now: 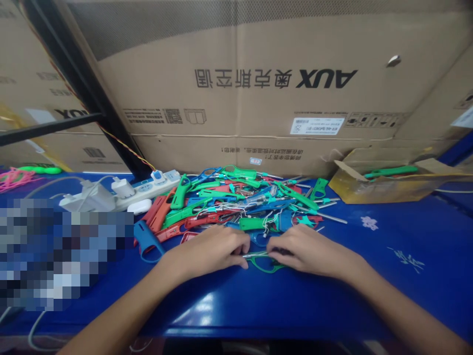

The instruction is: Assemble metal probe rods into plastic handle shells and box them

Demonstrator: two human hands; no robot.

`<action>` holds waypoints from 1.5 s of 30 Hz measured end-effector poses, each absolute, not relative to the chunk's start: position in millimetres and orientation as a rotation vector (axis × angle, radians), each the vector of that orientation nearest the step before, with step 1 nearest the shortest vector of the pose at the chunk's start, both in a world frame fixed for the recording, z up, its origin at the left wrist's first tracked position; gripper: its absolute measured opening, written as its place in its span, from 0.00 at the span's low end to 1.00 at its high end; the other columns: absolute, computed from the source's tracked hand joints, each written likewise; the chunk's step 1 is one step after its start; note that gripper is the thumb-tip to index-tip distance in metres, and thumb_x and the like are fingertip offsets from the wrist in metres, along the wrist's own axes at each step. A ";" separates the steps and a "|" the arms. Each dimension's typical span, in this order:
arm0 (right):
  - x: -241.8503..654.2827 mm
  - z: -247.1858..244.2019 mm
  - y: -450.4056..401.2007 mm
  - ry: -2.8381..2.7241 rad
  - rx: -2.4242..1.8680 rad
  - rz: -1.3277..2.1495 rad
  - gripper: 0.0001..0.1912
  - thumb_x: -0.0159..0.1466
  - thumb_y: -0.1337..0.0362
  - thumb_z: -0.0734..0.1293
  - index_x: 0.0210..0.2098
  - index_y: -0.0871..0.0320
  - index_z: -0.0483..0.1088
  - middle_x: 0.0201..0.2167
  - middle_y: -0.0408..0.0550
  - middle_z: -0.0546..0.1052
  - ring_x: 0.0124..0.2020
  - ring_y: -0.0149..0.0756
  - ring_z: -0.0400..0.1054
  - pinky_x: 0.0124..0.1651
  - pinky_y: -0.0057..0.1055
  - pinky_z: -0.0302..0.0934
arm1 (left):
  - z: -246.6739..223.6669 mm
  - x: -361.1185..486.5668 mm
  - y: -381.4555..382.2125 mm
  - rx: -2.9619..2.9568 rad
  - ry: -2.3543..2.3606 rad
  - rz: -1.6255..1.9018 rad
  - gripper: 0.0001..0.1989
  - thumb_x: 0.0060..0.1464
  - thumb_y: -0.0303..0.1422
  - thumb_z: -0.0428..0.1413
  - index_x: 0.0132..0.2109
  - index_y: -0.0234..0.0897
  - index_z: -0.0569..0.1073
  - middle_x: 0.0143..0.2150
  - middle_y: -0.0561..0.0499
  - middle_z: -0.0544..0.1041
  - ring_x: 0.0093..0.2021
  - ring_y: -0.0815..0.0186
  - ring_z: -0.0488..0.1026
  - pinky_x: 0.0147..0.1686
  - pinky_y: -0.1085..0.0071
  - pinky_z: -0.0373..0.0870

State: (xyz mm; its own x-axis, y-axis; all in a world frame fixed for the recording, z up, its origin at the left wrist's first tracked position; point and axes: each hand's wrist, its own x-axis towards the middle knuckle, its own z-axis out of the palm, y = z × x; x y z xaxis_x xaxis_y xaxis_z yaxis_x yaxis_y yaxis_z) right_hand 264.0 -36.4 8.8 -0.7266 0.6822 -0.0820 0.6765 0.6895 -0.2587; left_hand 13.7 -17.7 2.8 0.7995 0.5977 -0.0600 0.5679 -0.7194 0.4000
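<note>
Head: hands (pixel 225 244) (pixel 301 246) close (both curled)

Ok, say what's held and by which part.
A green-looped piece: left grip at its metal rod; right grip at the other end, exact contact hidden.

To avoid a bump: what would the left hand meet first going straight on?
Left hand: probably the blue loop between the hands, with the right hand just beyond; depth there is unclear.
</note>
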 end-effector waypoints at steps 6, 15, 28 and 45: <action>263.3 7.4 -37.7 -2.832 -1.220 0.409 0.07 0.69 0.64 0.62 0.36 0.55 0.72 0.25 0.41 0.73 0.26 0.30 0.63 0.31 0.28 0.45 | 1.2 13.0 -17.3 2.598 0.868 0.115 0.12 0.57 0.43 0.62 0.40 0.40 0.73 0.36 0.55 0.77 0.34 0.67 0.72 0.30 0.72 0.57; 264.7 1.6 -34.0 -2.714 -1.268 0.513 0.05 0.68 0.62 0.64 0.40 0.55 0.70 0.28 0.42 0.75 0.29 0.31 0.66 0.30 0.27 0.47 | 4.5 24.2 -23.3 2.686 0.890 0.178 0.18 0.67 0.47 0.48 0.40 0.39 0.72 0.40 0.51 0.78 0.35 0.65 0.74 0.30 0.71 0.60; 264.7 -4.1 -33.5 -2.637 -1.257 0.785 0.09 0.70 0.61 0.61 0.39 0.57 0.71 0.32 0.45 0.74 0.31 0.32 0.67 0.34 0.27 0.57 | -11.9 38.2 -24.8 2.873 0.933 0.233 0.11 0.68 0.35 0.48 0.43 0.38 0.73 0.42 0.49 0.78 0.35 0.64 0.75 0.28 0.69 0.59; 263.5 -2.1 -36.5 -2.619 -1.339 0.863 0.09 0.69 0.60 0.61 0.39 0.58 0.70 0.31 0.45 0.71 0.30 0.31 0.65 0.33 0.26 0.57 | -7.4 32.6 -25.9 2.785 0.928 0.234 0.08 0.67 0.34 0.48 0.43 0.40 0.70 0.42 0.51 0.77 0.36 0.65 0.74 0.29 0.70 0.56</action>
